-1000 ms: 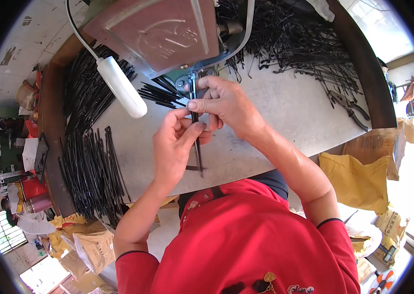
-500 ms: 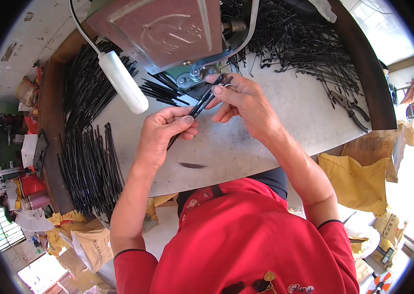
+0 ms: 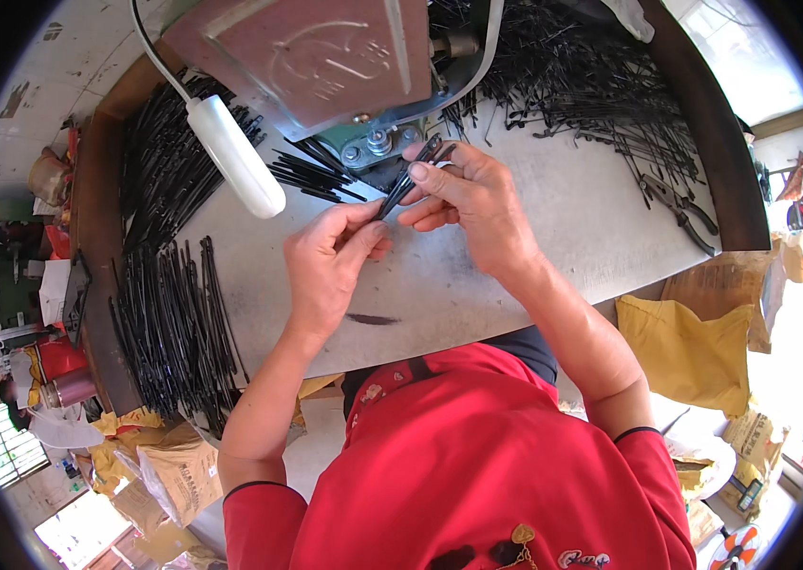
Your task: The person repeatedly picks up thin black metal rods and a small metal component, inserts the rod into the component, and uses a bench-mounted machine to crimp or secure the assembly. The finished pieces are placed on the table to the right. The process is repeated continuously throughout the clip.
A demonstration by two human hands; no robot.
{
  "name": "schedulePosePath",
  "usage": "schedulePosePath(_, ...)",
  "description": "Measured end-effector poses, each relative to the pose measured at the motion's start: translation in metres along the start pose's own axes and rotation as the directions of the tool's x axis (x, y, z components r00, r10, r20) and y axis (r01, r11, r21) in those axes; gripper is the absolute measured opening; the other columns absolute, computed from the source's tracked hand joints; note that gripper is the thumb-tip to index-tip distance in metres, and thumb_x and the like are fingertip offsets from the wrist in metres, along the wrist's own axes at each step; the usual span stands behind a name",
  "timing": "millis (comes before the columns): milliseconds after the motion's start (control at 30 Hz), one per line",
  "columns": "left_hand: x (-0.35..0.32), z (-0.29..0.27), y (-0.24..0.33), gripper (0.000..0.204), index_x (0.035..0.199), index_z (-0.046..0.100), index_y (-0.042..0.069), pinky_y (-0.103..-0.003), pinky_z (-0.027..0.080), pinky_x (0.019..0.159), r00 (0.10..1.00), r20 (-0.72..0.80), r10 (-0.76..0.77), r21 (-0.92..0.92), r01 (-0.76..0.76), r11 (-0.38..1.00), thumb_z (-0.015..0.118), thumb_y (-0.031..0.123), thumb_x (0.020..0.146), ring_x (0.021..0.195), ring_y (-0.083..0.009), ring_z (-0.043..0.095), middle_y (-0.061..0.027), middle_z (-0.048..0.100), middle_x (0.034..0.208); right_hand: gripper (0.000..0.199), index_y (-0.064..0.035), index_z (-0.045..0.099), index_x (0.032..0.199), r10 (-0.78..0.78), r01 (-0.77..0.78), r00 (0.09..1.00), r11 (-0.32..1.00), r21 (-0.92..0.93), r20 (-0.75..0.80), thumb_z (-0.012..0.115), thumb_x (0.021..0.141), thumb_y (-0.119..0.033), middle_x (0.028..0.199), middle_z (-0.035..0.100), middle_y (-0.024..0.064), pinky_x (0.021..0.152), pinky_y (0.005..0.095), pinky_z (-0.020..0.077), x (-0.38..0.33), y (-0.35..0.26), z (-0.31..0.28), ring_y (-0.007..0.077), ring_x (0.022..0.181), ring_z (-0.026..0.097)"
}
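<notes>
A small bundle of thin black rods (image 3: 399, 191) slants between my two hands, just in front of the machine. My left hand (image 3: 327, 261) pinches its lower part between thumb and fingers. Closed around the upper part, my right hand (image 3: 485, 211) has its thumb pressed on the rods while their top ends stick out. The bundle's lower end is hidden behind my left hand. Close by, several loose black rods (image 3: 311, 178) lie fanned out at the foot of the pinkish-brown and green machine (image 3: 325, 71).
A white lamp (image 3: 235, 157) hangs left of the machine. Piles of black rods fill the table's left side (image 3: 178, 328), and a tangled heap of thin black pieces (image 3: 572, 81) lies at the far right. Pliers (image 3: 683, 211) rest near the right raised edge (image 3: 738, 199).
My left hand has shifted up and to the right along the rods, closer to my right hand. The rods' lower end no longer shows below it. My right hand has barely moved.
</notes>
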State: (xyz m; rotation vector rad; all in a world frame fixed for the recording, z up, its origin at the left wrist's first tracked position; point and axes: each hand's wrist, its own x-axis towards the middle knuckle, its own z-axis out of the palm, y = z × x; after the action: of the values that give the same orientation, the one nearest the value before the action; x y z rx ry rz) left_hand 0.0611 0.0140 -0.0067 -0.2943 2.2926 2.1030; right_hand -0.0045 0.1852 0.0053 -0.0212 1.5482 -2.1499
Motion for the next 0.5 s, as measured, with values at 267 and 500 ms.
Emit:
schedulePosePath(267, 0.032, -0.043, 0.013, 0.02, 0.099, 0.064, -0.002, -0.026, 0.051, 0.07, 0.976, -0.218, -0.028, 0.003, 0.03, 1.0, 0.07, 0.009, 0.083, 0.075, -0.0137, 0.064, -0.0085, 0.067, 0.085, 0.016, 0.0011, 0.052, 0.101, 0.008, 0.005, 0.999, 0.948, 0.319, -0.041, 0.056, 0.093, -0.012, 0.093, 0.064, 0.0189, 0.074, 0.032, 0.0566, 0.026, -0.003, -0.015, 0.0267, 0.086, 0.068)
schedulePosePath(500, 0.044, -0.02, 0.008, 0.019, 0.099, 0.047, 0.002, -0.03, 0.058, 0.073, 0.965, -0.251, 0.077, -0.344, -0.163, 0.925, 0.063, 0.005, 0.088, 0.085, -0.0262, 0.069, -0.0151, 0.064, 0.091, 0.016, 0.0011, 0.05, 0.103, -0.04, 0.076, 0.995, 0.899, 0.431, -0.093, 0.053, 0.095, -0.012, 0.102, 0.063, 0.0184, 0.083, 0.0348, 0.0564, 0.03, 0.014, -0.005, 0.0276, 0.096, 0.066)
